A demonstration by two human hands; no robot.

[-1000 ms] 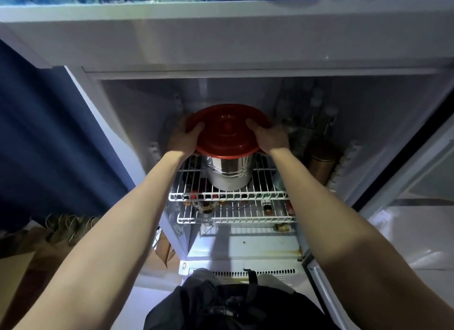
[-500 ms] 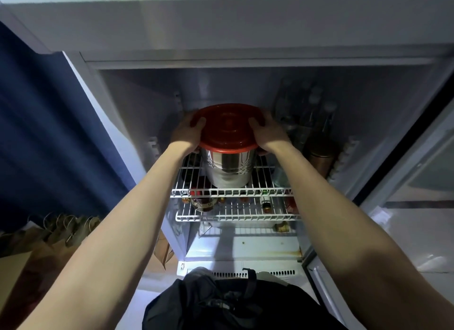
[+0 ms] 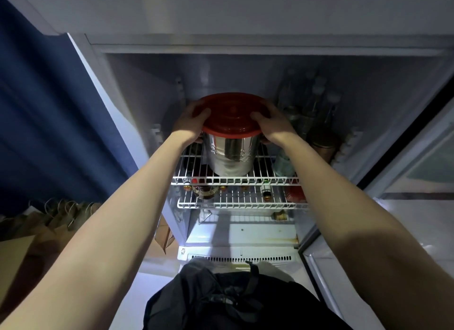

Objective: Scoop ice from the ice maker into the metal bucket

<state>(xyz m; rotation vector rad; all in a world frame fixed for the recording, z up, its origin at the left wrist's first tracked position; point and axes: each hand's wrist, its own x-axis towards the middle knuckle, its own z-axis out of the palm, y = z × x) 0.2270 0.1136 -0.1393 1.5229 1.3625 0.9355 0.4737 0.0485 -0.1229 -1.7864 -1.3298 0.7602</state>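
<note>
Here, a shiny cylindrical metal bucket, its side mirror-bright, is seen capped by a round red plastic lid. It is placed inside an open white refrigerator, over the upper white wire shelf; whether its base rests on the wires cannot be told. The lid's left edge is clasped by the left hand, thumb laid on top and fingers curled under the rim. The right edge is clasped likewise by the right hand. Further right, clear glass bottles are stood in the back corner.
</note>
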